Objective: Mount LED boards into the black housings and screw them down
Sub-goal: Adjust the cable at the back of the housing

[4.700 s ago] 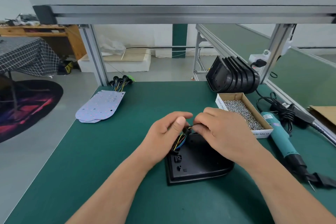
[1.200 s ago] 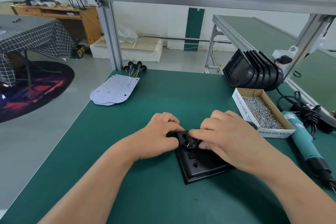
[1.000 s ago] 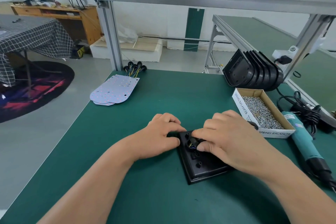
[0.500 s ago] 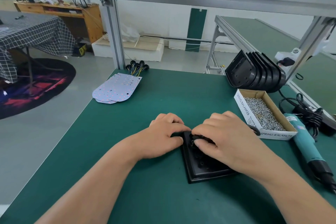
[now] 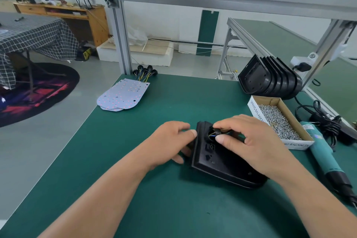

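A black housing (image 5: 218,162) lies back side up on the green mat, its left edge lifted slightly. My left hand (image 5: 170,143) holds that left edge, thumb on top and fingers curled beneath. My right hand (image 5: 249,141) rests over the housing and pinches a black grommet with coloured wires (image 5: 214,133) at a round hole near its top. A stack of pale LED boards (image 5: 123,94) with wired black grommets (image 5: 144,72) lies at the far left of the mat. The board under the housing is hidden.
A row of black housings (image 5: 270,80) stands at the back right. Beside it sits a cardboard box of screws (image 5: 278,120). A teal electric screwdriver (image 5: 324,156) with its cable lies along the right edge. Aluminium frame posts (image 5: 120,36) rise behind the mat.
Earlier the wired grommet was held above the housing; now it sits in the hole. In the last half second the housing's left edge has lifted and my right fingers have shifted on the grommet.
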The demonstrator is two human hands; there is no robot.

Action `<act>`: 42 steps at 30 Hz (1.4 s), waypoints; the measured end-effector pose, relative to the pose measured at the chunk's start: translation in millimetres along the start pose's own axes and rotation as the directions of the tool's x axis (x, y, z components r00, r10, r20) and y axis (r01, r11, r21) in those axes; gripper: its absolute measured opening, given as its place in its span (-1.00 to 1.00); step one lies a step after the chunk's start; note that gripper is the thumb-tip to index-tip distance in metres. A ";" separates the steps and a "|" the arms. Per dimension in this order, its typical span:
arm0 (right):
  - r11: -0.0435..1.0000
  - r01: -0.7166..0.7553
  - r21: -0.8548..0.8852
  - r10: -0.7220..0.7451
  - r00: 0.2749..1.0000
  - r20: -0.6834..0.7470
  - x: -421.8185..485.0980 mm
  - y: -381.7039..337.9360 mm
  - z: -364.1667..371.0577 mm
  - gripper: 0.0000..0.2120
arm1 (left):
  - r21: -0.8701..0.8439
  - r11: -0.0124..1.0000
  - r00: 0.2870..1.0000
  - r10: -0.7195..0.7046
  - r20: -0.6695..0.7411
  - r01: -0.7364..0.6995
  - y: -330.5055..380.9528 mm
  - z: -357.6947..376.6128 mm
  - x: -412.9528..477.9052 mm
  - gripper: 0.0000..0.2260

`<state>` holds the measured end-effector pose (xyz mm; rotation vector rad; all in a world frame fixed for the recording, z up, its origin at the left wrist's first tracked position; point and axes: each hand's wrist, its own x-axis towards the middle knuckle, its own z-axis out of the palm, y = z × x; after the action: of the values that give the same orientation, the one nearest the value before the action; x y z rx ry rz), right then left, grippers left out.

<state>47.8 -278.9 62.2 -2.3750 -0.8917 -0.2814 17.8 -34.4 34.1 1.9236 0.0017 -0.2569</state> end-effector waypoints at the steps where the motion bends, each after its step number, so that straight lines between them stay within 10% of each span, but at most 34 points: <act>1: 1.000 -0.015 0.002 0.015 1.000 -0.002 0.1 0.2 -0.5 -0.69 | -0.113 0.993 0.998 -0.020 0.060 0.026 1.3 3.2 -1.4 -0.72; 9: 0.997 -0.079 0.024 0.079 0.997 0.005 -0.2 -5.6 6.6 -0.71 | -0.462 0.880 0.990 -0.062 0.124 0.113 0.8 18.9 -2.2 -0.86; 42: 0.934 0.294 -0.203 -0.307 0.951 -0.035 3.2 -12.9 13.3 -0.80 | -0.464 0.882 0.995 -0.058 0.080 0.089 4.3 23.5 -4.5 -0.84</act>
<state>41.7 -261.5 58.4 -2.3823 -1.2478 -0.5903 9.8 -57.2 30.9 1.4334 0.0880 -0.3356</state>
